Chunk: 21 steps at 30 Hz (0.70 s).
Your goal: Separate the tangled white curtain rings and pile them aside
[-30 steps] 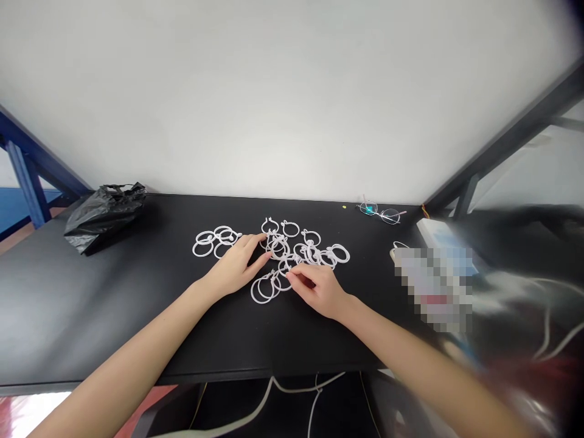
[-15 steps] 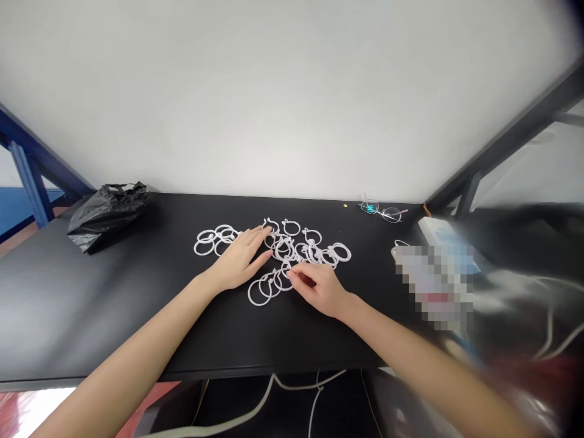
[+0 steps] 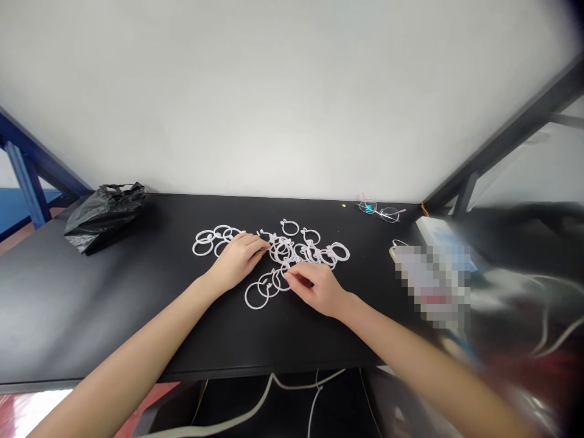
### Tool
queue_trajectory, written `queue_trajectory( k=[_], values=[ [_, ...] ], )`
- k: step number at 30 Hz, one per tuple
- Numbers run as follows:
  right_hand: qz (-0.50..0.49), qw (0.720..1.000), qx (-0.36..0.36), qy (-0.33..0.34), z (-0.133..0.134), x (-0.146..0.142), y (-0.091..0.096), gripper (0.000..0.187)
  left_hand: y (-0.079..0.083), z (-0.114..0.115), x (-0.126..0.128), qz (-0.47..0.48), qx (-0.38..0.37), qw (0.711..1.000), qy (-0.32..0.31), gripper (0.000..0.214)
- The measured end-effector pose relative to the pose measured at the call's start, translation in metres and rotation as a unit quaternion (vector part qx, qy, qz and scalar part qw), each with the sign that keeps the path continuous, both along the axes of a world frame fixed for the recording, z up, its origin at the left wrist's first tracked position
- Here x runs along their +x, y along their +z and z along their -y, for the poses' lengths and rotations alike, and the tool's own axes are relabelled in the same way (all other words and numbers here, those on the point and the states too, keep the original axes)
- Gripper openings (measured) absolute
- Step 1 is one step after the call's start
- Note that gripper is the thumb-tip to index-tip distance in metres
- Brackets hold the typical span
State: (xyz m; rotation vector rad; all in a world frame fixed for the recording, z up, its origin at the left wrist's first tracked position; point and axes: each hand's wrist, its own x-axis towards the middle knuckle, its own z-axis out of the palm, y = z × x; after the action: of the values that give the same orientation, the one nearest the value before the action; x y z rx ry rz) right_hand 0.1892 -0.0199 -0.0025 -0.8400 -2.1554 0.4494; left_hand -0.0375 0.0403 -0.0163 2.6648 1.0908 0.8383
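Several white plastic rings (image 3: 310, 249) lie scattered in the middle of a black table (image 3: 137, 304). A smaller group of rings (image 3: 210, 241) sits to the left. My left hand (image 3: 238, 260) rests on the table between the two groups, fingers curled, its fingertips pinching a ring at the pile's left edge. My right hand (image 3: 314, 289) is closed, thumb and forefinger pinching a ring at the near side of the pile. A chain of linked rings (image 3: 262, 289) lies on the table between my hands.
A crumpled black plastic bag (image 3: 103, 213) lies at the table's far left. A pair of glasses (image 3: 381, 212) sits at the back right by the white wall. A blurred-out object (image 3: 433, 283) and cables are at the right. Cables hang below the front edge.
My left hand has curled its fingers and drawn a ring leftward from the pile's top. The linked rings near my right hand shifted slightly left.
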Motion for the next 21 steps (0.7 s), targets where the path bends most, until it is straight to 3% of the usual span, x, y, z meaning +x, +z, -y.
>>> queue_trajectory(
  k=[4, 7, 16, 18, 21],
  values=[
    [0.138, 0.981, 0.116, 0.070, 0.007, -0.005, 0.001, 0.026, 0.001, 0.000, 0.001, -0.006, 0.017, 1.000, 0.004, 0.027],
    [0.212, 0.961, 0.155, 0.092, 0.013, -0.011, -0.003, 0.029, 0.003, 0.001, 0.000, -0.014, 0.041, 0.999, 0.013, 0.029],
    [0.173, 0.982, 0.080, 0.005, 0.005, -0.006, -0.012, 0.023, 0.007, 0.009, 0.003, 0.096, 0.088, 0.991, 0.021, 0.020],
    [0.151, 0.987, 0.056, -0.007, 0.004, -0.004, -0.012, 0.021, 0.010, 0.012, 0.005, 0.148, 0.071, 0.986, 0.035, 0.016],
    [0.104, 0.994, 0.016, -0.027, 0.003, -0.004, -0.012, 0.017, 0.017, 0.017, 0.007, 0.235, -0.020, 0.970, 0.057, 0.012]
  ],
)
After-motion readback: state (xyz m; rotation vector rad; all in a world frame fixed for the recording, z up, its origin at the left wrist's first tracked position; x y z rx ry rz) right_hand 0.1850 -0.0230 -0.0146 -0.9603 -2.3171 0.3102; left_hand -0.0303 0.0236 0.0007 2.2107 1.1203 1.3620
